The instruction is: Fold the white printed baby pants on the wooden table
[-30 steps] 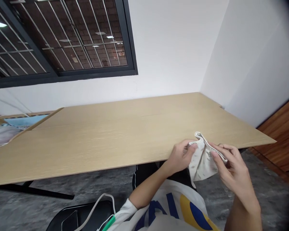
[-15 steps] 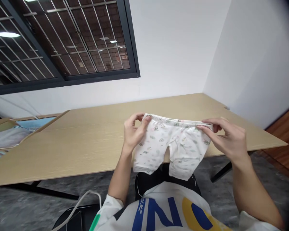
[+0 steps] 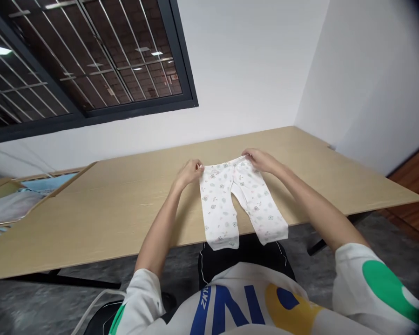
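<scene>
A small pair of white pants (image 3: 220, 200) with a scattered pastel print is stretched out over the wooden table (image 3: 125, 204). Its waistband faces away from me, and both leg ends hang past the table's front edge above my lap. My left hand (image 3: 189, 174) pinches the left corner of the waistband. At the right corner, my right hand (image 3: 260, 160) is closed on the waistband, its fingertips partly hidden by the hand itself. Between the two hands the waistband dips slightly.
On the far left stands a wooden crib (image 3: 52, 188) with light blue and white bedding, against the table. A dark-framed barred window (image 3: 139, 109) is in the wall behind. A white cable (image 3: 97, 298) runs by a black seat at lower left.
Both hands have moved forward and away from my body, carrying the pants from above the front edge out over the table. The legs now spread out longer. The right hand also shifted left.
</scene>
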Demonstrator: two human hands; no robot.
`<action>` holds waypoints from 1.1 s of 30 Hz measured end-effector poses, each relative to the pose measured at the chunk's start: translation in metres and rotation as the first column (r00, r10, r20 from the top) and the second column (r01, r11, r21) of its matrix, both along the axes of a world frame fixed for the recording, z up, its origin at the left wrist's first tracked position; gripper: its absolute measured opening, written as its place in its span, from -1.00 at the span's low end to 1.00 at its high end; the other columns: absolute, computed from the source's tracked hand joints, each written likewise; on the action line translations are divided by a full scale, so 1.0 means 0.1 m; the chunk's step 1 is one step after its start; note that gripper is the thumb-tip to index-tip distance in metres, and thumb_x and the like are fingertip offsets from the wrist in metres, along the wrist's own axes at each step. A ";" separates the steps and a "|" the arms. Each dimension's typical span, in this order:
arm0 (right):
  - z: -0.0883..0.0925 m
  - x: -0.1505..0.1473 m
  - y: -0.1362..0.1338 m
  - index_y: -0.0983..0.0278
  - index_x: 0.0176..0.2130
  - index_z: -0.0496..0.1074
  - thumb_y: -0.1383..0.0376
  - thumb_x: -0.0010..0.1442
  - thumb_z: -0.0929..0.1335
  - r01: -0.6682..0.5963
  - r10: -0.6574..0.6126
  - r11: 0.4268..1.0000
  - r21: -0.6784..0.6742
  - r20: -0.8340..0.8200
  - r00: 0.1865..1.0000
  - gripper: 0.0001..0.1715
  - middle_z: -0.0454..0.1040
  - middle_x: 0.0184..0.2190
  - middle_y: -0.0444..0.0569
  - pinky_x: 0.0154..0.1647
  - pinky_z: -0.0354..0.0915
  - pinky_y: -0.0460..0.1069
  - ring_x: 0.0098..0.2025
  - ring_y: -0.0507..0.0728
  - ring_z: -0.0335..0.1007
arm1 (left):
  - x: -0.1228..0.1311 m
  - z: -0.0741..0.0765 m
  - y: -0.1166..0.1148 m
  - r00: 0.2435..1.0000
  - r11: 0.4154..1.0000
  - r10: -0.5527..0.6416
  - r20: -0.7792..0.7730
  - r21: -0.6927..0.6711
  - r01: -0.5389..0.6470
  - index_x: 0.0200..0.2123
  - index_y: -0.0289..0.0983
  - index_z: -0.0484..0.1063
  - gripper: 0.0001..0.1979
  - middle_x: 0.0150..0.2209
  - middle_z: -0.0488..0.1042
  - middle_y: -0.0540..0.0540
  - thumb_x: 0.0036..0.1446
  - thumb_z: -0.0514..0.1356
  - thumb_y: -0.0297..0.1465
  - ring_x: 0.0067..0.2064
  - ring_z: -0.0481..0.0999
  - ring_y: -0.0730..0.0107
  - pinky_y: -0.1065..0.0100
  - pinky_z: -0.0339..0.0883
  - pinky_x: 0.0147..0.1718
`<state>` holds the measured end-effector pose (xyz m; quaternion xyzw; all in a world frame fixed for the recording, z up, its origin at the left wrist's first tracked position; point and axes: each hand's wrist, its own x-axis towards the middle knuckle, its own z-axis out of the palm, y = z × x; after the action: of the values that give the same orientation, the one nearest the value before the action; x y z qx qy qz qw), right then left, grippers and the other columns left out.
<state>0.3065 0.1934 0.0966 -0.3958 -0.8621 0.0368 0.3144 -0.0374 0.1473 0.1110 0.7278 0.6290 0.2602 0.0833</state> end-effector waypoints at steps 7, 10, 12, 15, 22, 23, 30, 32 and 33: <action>-0.69 -0.38 0.74 0.27 0.03 0.47 0.46 0.33 0.28 0.188 -0.140 0.955 -0.229 0.211 0.968 -0.67 0.52 0.07 0.12 0.01 0.32 0.02 0.04 0.24 0.44 | 0.10 -0.59 0.62 0.972 0.956 0.235 0.012 -0.184 -0.228 -0.06 -0.30 0.53 -0.74 -0.10 0.61 -0.18 0.31 0.26 -0.25 -0.06 0.59 0.19 0.19 0.45 -0.04; -0.93 -0.48 0.87 0.30 0.05 0.46 0.47 0.29 0.30 0.242 -0.188 0.937 -0.250 0.224 0.956 -0.65 0.49 0.08 0.19 0.02 0.33 0.04 0.04 0.27 0.44 | 0.16 -0.84 0.75 0.961 0.931 0.275 0.033 -0.257 -0.258 0.12 -0.30 0.45 -0.62 0.06 0.52 -0.19 0.36 0.24 -0.20 -0.01 0.58 0.22 0.09 0.53 -0.02; -1.05 -0.52 0.89 0.29 0.07 0.46 0.46 0.33 0.27 0.271 -0.214 0.929 -0.253 0.232 0.949 -0.64 0.47 0.11 0.20 0.04 0.33 0.06 0.05 0.27 0.44 | 0.19 -0.96 0.79 0.958 0.924 0.285 0.032 -0.274 -0.266 0.17 -0.28 0.42 -0.59 0.12 0.48 -0.20 0.36 0.25 -0.20 0.04 0.56 0.20 0.05 0.54 0.01; -1.16 -0.53 0.86 0.29 0.16 0.41 0.42 0.38 0.22 0.289 -0.234 0.927 -0.238 0.234 0.944 -0.58 0.41 0.19 0.20 0.08 0.34 0.06 0.08 0.26 0.44 | 0.22 -1.06 0.79 0.962 0.933 0.273 0.005 -0.244 -0.264 0.18 -0.27 0.42 -0.57 0.15 0.47 -0.21 0.36 0.25 -0.19 0.07 0.55 0.16 0.01 0.52 0.04; -1.20 -0.48 0.75 0.28 0.11 0.50 0.37 0.41 0.23 0.216 -0.151 0.950 -0.227 0.272 0.950 -0.62 0.45 0.15 0.22 0.21 0.26 0.10 0.18 0.30 0.37 | 0.29 -1.13 0.60 0.991 0.975 0.050 -0.123 -0.209 -0.075 0.20 -0.23 0.39 -0.62 0.27 0.43 -0.28 0.38 0.12 -0.27 0.30 0.40 0.07 0.14 0.27 0.26; -1.20 -0.48 0.75 0.28 0.07 0.53 0.37 0.42 0.22 0.197 -0.126 0.952 -0.235 0.284 0.950 -0.63 0.47 0.14 0.22 0.22 0.25 0.10 0.18 0.31 0.38 | 0.31 -1.14 0.58 0.989 0.973 0.026 -0.148 -0.223 -0.059 0.16 -0.25 0.41 -0.64 0.26 0.44 -0.31 0.37 0.12 -0.27 0.29 0.41 0.03 0.14 0.26 0.27; -1.23 -0.48 0.88 0.30 0.09 0.52 0.44 0.34 0.27 0.165 -0.062 0.939 -0.300 0.326 0.943 -0.60 0.42 0.23 0.25 0.24 0.22 0.15 0.21 0.35 0.36 | 0.45 -1.16 0.64 0.966 0.962 -0.020 -0.258 -0.267 -0.052 0.15 -0.34 0.38 -0.60 0.38 0.28 -0.40 0.42 0.01 -0.23 0.43 0.23 0.00 0.05 0.11 0.36; -1.23 -0.49 0.92 0.30 0.11 0.51 0.46 0.31 0.28 0.170 -0.063 0.932 -0.319 0.320 0.945 -0.58 0.39 0.26 0.25 0.26 0.20 0.16 0.22 0.36 0.35 | 0.45 -1.12 0.68 0.963 0.959 -0.022 -0.269 -0.279 -0.056 0.20 -0.34 0.34 -0.57 0.43 0.20 -0.38 0.43 0.01 -0.22 0.45 0.18 0.01 0.00 0.09 0.37; -1.23 -0.50 0.94 0.30 0.11 0.50 0.47 0.30 0.29 0.172 -0.065 0.929 -0.328 0.314 0.947 -0.57 0.39 0.27 0.24 0.27 0.19 0.16 0.23 0.36 0.34 | 0.45 -1.09 0.69 0.962 0.958 -0.022 -0.272 -0.281 -0.057 0.23 -0.34 0.32 -0.56 0.45 0.16 -0.38 0.43 0.00 -0.22 0.47 0.15 -0.01 -0.02 0.08 0.38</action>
<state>0.2568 0.2873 -0.0262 -0.4984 -0.8531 0.1109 0.1071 0.0075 0.2159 0.0016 0.7313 0.6719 0.0649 0.0982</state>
